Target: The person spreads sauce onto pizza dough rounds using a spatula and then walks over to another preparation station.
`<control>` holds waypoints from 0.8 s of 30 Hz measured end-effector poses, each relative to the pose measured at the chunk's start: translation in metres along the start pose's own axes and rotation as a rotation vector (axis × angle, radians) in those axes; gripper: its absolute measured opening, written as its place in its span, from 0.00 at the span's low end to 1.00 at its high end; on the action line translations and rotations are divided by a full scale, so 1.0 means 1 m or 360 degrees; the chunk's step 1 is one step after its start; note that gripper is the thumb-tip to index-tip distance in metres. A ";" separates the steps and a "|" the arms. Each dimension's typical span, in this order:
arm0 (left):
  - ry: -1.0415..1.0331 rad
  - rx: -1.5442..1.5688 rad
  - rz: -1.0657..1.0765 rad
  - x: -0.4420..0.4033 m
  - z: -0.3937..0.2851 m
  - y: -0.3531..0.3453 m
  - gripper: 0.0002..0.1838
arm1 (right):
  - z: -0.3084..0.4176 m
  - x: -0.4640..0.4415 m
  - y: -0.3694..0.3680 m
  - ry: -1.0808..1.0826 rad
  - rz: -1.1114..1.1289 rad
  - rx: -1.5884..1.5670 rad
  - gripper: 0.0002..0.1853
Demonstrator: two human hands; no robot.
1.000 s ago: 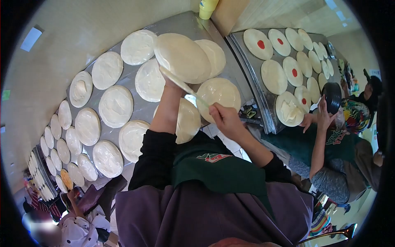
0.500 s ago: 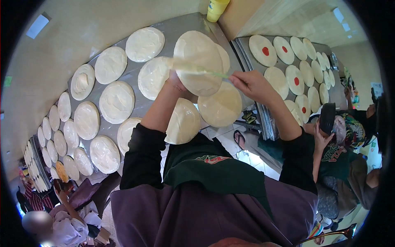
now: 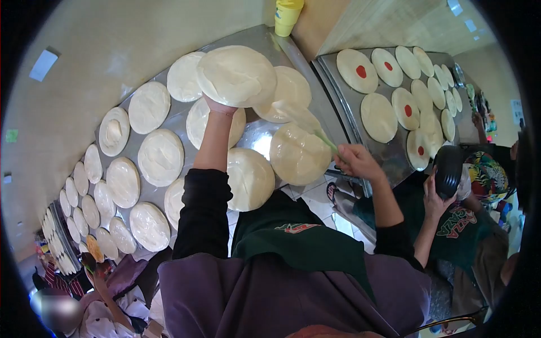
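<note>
A pale dough round with a white creamy coating is held up over the metal table by my left hand. That hand supports it from underneath, so its fingers are mostly hidden behind the round. My right hand grips the green handle of a spatula, whose pale blade is blurred by motion. The blade is over or just above two rounds at the right of the table, an upper coated round and a lower coated round. Another round lies at the table's near edge.
Several more white-coated rounds fill the metal table to the left. A second metal table at right bears rounds, some with red sauce spots. A yellow cup stands at the back. A co-worker at right holds a black container; other people are lower left.
My left hand has shifted the held round left and slightly up. My right hand has moved downward with the spatula, whose blade has left the held round's face.
</note>
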State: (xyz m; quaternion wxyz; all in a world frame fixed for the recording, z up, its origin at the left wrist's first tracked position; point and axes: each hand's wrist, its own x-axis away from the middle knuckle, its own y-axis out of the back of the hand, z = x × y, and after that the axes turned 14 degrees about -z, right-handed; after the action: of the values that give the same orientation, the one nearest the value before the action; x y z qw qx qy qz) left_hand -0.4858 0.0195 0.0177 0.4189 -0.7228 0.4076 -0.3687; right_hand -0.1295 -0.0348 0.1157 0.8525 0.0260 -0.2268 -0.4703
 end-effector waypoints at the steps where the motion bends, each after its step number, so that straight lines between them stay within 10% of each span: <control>1: -0.0029 0.0122 -0.0070 -0.006 0.006 0.001 0.30 | -0.010 0.006 -0.001 -0.0340 -0.0015 -0.0351 0.23; 24: -0.0249 0.0426 -0.0723 -0.162 0.089 0.044 0.30 | -0.092 0.027 -0.019 -0.0677 -0.0139 -0.1063 0.24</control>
State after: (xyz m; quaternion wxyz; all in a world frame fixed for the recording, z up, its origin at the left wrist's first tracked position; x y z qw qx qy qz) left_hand -0.4842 0.1781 -0.0871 0.4474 -0.7602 0.1489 -0.4468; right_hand -0.0939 -0.0826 0.0378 0.7272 -0.3410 -0.2317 -0.5488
